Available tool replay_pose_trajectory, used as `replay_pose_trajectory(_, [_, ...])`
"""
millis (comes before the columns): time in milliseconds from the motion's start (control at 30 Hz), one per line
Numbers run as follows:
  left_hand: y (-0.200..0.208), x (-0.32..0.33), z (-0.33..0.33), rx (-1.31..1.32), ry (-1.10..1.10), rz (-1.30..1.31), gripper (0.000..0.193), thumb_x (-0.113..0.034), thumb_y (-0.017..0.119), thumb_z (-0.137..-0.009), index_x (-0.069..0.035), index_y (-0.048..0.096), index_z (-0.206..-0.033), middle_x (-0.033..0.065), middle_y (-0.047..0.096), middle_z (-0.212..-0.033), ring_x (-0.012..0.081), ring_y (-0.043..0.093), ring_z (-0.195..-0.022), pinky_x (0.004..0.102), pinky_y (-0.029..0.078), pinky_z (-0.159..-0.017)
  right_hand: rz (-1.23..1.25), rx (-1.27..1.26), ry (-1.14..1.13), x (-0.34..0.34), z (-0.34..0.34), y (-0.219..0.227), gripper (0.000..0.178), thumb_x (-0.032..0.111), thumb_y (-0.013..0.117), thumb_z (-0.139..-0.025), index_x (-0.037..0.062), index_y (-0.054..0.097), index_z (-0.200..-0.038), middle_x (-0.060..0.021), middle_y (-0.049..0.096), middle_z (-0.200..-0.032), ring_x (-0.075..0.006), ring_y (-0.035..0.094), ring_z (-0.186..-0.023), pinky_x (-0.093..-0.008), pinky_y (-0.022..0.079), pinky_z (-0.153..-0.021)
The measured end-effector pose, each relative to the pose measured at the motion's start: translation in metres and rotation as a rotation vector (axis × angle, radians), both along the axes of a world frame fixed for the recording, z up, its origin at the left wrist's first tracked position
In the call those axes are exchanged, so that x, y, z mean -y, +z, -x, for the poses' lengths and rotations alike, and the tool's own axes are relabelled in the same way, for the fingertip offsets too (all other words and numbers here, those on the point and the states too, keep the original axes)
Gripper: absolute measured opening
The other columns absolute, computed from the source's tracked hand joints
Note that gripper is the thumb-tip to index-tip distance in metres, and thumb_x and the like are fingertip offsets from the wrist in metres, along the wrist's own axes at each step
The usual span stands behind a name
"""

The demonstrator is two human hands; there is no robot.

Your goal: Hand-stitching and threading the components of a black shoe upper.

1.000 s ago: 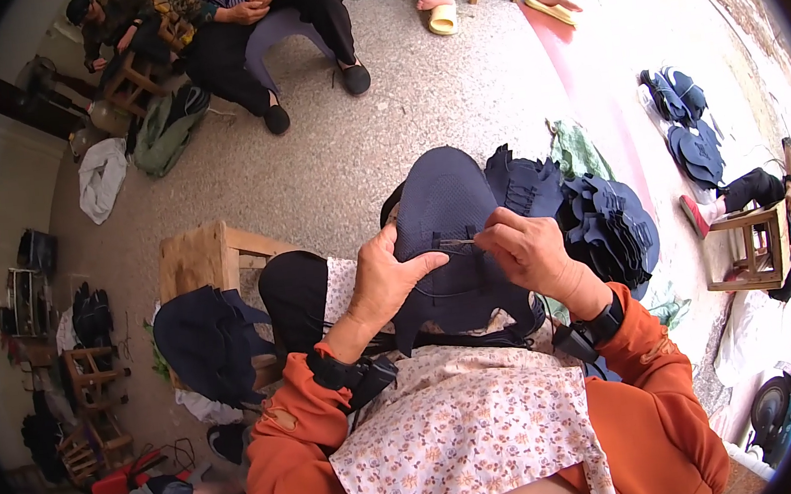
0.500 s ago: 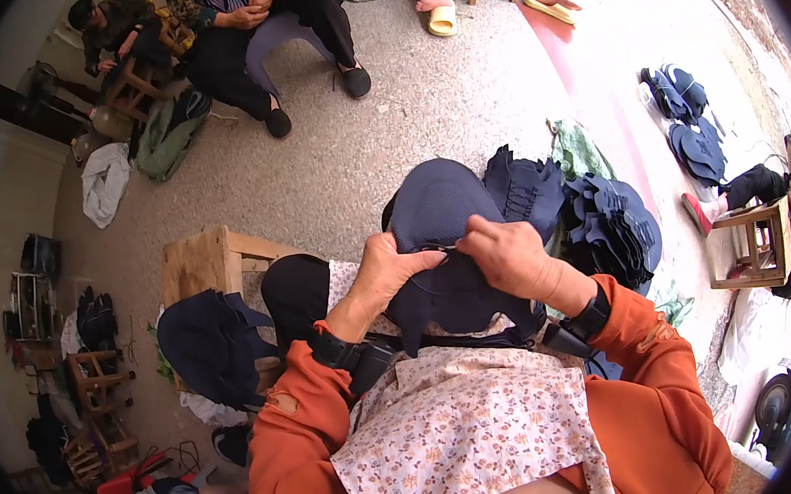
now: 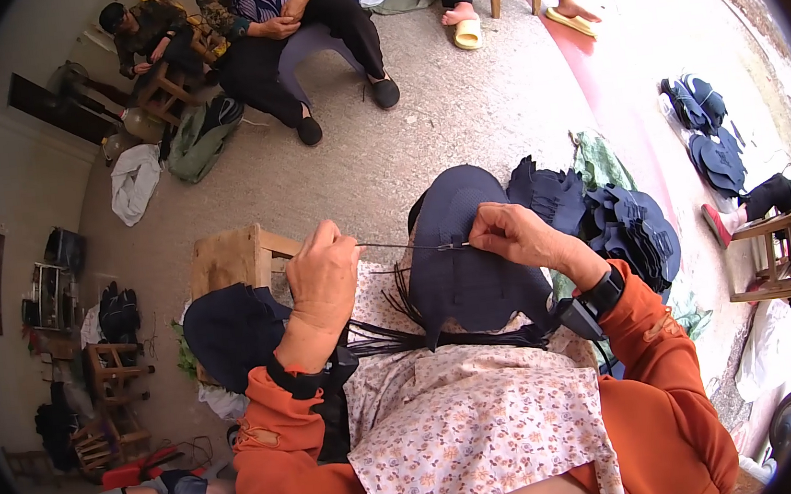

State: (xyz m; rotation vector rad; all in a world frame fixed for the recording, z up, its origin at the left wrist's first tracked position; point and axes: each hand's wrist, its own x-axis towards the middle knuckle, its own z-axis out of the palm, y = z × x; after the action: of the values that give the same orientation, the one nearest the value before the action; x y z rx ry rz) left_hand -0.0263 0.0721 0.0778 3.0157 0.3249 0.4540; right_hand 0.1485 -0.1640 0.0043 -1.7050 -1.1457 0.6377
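Observation:
A dark blue shoe upper (image 3: 476, 282), laid flat with its rounded end away from me, rests on my lap over a flowered apron (image 3: 481, 421). My left hand (image 3: 324, 279) is closed on the end of a thin black lace (image 3: 395, 245), pulled taut to the left from the upper's middle. At the upper's right side, my right hand (image 3: 518, 237) pinches something small beside the lacing; a bit of shiny metal shows at its fingertips, too small to name. A bundle of loose black laces (image 3: 391, 337) lies across my lap under the upper.
Stacked dark blue uppers (image 3: 634, 236) lie on my right, others (image 3: 234, 333) on my left by a wooden stool (image 3: 228, 255). More uppers (image 3: 719, 165) lie farther right. Several people sit around, one with black shoes (image 3: 309, 131) ahead. A green sack (image 3: 201, 142) lies at far left.
My left hand has moved left, away from the upper's middle, and the lace now stretches between it and the upper. My right hand stays near the lacing. The whole view has shifted slightly.

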Motion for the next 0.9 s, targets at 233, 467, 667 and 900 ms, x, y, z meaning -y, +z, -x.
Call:
replay_pose_trajectory(233, [0.028,-0.045,0.006,0.050,0.164,-0.101,0.017,-0.022,0.070,-0.082,-0.005,0.069,-0.081,0.0126,0.062,-0.080,0.0351,0.062,-0.075,0.0423,0.048,-0.065,0.005,-0.060,0.000,-0.001,-0.002,-0.002,0.003,0.005,0.063,-0.089,0.0024,0.062,-0.089,-0.0072,0.062,-0.081,-0.0163,0.061,-0.076,-0.0295,0.049,-0.069])
replay_pose_trajectory(467, [0.001,-0.112,0.013,0.176,0.409,0.028,0.026,-0.027,0.064,-0.091,-0.003,0.065,-0.082,0.0140,0.060,-0.071,0.0344,0.061,-0.065,0.0427,0.047,-0.060,-0.039,-0.184,0.017,-0.001,-0.002,-0.009,0.003,0.004,0.061,-0.090,0.0010,0.061,-0.089,-0.0048,0.062,-0.081,-0.0122,0.059,-0.077,-0.0278,0.049,-0.071])
replay_pose_trajectory(667, [-0.012,-0.047,-0.035,0.059,0.237,1.301,0.033,-0.033,0.059,-0.097,-0.006,0.064,-0.079,-0.0038,0.050,-0.058,0.0013,0.044,-0.042,0.0163,0.028,-0.034,-0.035,-0.212,0.001,-0.001,-0.003,-0.012,0.005,0.006,0.061,-0.091,0.0008,0.061,-0.090,-0.0048,0.063,-0.081,-0.0116,0.059,-0.078,-0.0271,0.049,-0.071])
replay_pose_trajectory(900, [-0.033,0.020,-0.060,-0.372,-0.162,1.386,0.014,-0.008,0.067,-0.088,0.002,0.071,-0.097,0.0017,0.063,-0.068,0.0046,0.057,-0.056,0.0169,0.048,-0.049,-0.043,-0.196,-0.027,-0.002,0.003,-0.010,0.007,0.008,0.063,-0.091,0.0014,0.061,-0.092,-0.0057,0.063,-0.082,-0.0126,0.059,-0.078,-0.0279,0.049,-0.071])
